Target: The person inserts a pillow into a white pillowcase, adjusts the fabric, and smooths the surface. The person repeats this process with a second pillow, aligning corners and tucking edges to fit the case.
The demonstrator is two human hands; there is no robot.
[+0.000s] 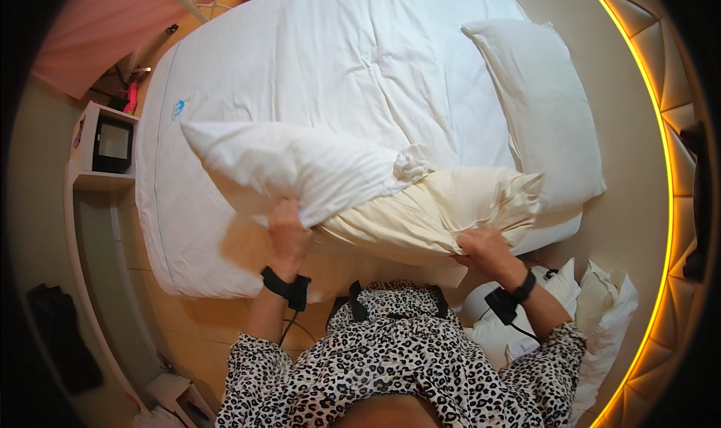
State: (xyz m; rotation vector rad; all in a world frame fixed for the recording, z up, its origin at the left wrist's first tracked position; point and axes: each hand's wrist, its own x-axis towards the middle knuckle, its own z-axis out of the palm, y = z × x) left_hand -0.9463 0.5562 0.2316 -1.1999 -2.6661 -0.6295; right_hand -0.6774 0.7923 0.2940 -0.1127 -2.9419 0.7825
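My left hand [288,233] grips the lower edge of a white pillowcase [293,154], which spreads up and to the left in a pointed corner. My right hand [489,252] pinches the lower edge of a cream pillow [405,214] near its bunched right end. White and cream fabric meet along a slanting line, with a crumpled white knot of cloth at the top. How far the pillow reaches inside the white case is hidden. Both are held over the near side of a bed with a white sheet [225,84]. Motion blurs the fabric beneath my left hand.
Another white pillow [546,112] lies at the bed's right end. A padded headboard [679,140] with a glowing light strip curves along the right. More white pillows [605,304] are at lower right. A white bedside cabinet [107,177] stands left; a pink curtain [112,28] hangs beyond.
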